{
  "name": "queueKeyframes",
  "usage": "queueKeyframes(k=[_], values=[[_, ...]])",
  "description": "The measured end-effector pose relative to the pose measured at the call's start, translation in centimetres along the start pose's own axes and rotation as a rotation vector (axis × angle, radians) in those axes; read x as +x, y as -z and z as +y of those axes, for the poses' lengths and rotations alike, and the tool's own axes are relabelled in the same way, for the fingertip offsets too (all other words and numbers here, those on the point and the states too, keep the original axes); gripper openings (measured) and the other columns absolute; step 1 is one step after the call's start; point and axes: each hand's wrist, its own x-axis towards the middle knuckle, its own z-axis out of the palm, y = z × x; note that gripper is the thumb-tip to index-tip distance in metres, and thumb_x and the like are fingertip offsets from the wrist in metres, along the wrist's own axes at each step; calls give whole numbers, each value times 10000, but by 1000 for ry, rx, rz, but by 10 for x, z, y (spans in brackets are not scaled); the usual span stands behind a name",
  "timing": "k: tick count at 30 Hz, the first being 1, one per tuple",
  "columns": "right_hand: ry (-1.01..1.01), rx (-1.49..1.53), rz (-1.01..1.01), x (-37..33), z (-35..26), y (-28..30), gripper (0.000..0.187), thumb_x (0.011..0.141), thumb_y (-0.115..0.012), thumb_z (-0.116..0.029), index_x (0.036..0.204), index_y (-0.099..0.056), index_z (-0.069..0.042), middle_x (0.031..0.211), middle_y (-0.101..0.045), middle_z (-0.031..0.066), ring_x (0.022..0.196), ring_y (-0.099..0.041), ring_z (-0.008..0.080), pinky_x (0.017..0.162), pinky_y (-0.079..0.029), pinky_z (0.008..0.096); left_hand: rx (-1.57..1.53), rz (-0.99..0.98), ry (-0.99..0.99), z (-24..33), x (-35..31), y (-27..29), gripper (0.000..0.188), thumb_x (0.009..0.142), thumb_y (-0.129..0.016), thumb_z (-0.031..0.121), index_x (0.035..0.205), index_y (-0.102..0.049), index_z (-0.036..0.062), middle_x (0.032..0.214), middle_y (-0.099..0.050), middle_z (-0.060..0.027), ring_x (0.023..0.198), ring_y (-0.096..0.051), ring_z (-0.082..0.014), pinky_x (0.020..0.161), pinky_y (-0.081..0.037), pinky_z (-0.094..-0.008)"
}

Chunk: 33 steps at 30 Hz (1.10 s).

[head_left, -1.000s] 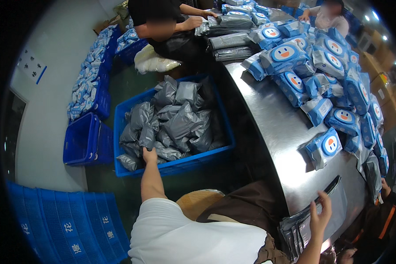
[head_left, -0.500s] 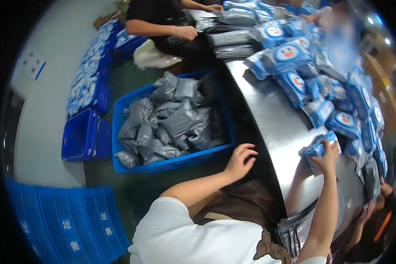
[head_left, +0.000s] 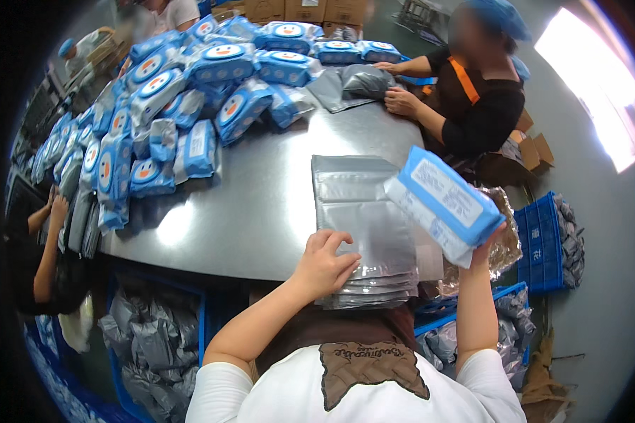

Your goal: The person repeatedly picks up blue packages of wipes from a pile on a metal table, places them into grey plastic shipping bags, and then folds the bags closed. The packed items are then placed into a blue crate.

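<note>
In my right hand [head_left: 488,247] is a blue and white pack of wipes [head_left: 441,201], tilted above the table's near right part, with its printed label side up. The fingers wrap its lower right end. My left hand [head_left: 327,264] rests on a stack of flat grey plastic mailing bags [head_left: 365,204] at the table's near edge. Its thumb and forefinger are apart, bent over the top bag, and I see nothing held between them. The wipes pack hangs just right of the stack and overlaps its edge in view.
A big heap of wipes packs [head_left: 222,63] covers the far left of the metal table [head_left: 261,183]. Across at the right, a co-worker [head_left: 473,99] handles a grey bag [head_left: 363,83]. Blue crates [head_left: 540,243] of filled grey bags stand around; another person's arms [head_left: 49,240] show at left.
My view has swung right, from the blue crate to the table. My right hand has brought the wipes pack from the heap to the bag stack; my left hand has come onto the bags.
</note>
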Motion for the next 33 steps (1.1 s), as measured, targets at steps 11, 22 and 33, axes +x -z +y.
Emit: queueKeyframes(k=[11, 22, 33], values=[[-192, 255, -200, -78, 25, 21, 1018, 537, -720, -740, 1234, -404, -69, 1269, -467, 161, 1207, -472, 296, 992, -439, 452, 385, -123, 114, 14, -23, -28, 500, 745, -659, 274, 1223, -576, 152, 1449, -276, -119, 1152, -306, -350, 921, -271, -492], [-274, 194, -258, -77, 22, 12, 1051, 504, -790, -684, 1239, -407, -38, 1245, -457, 175, 1227, -462, 322, 1021, -417, 459, 398, -90, 137, 7, -22, -21, 494, 720, -699, 242, 1195, -591, 164, 1428, -343, -105, 1152, -348, -330, 933, -305, -466], [-291, 249, -286, -76, 32, 10, 987, 534, -830, -595, 1236, -414, -39, 1264, -462, 185, 1213, -481, 316, 992, -445, 466, 399, -85, 210, 9, -21, -25, 334, 737, -655, 263, 1035, -652, 112, 1434, -301, -181, 1160, -320, -392, 935, -279, -477]])
